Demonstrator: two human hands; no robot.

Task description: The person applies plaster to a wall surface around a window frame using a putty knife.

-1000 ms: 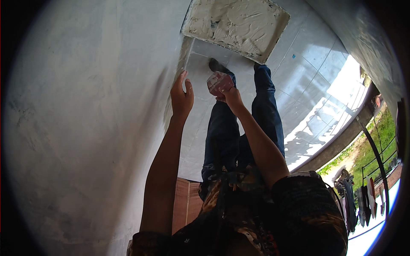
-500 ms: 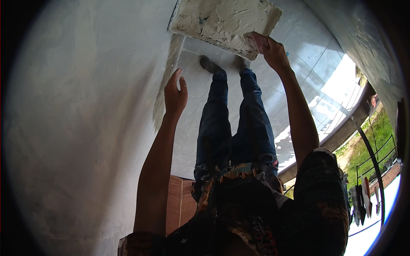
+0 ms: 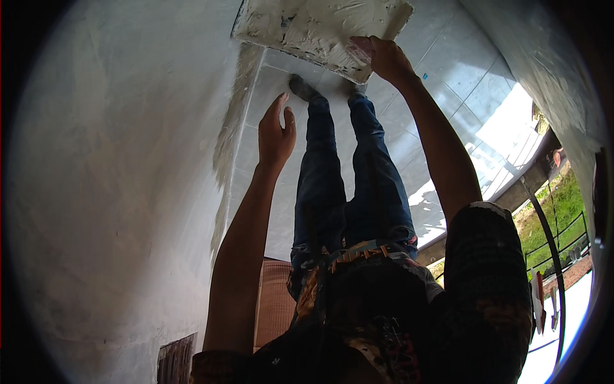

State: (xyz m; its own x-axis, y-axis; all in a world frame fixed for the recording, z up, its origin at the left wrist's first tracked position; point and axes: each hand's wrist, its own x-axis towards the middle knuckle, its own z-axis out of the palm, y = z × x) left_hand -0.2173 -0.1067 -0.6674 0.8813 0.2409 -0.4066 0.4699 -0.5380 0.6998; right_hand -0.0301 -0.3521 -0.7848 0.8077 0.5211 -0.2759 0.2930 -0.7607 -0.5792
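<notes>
My right hand (image 3: pixel 389 61) pinches a flat pinkish scraper (image 3: pixel 361 48) at the near right part of a wide shallow tray (image 3: pixel 288 53). Thick off-white putty (image 3: pixel 323 27) is smeared across the tray, whose far side runs out of view. The scraper's working edge lies over the putty; whether it touches is hard to tell. My left hand (image 3: pixel 275 137) hangs in the air beside the wall, holding nothing, its fingers stretched and the thumb apart. What holds up the tray cannot be seen.
A grey-white plastered wall (image 3: pixel 128 160) fills the left side, with a rough strip (image 3: pixel 233 115) along its base. Below are my legs (image 3: pixel 320 173) on a grey tiled floor (image 3: pixel 441 70). A reddish-brown panel (image 3: pixel 275 291) stands behind me; a ledge (image 3: pixel 511 179) borders grass at right.
The tray and my right hand with the scraper appear a little further left and up. My left hand sits slightly further right. The whole view has shifted somewhat.
</notes>
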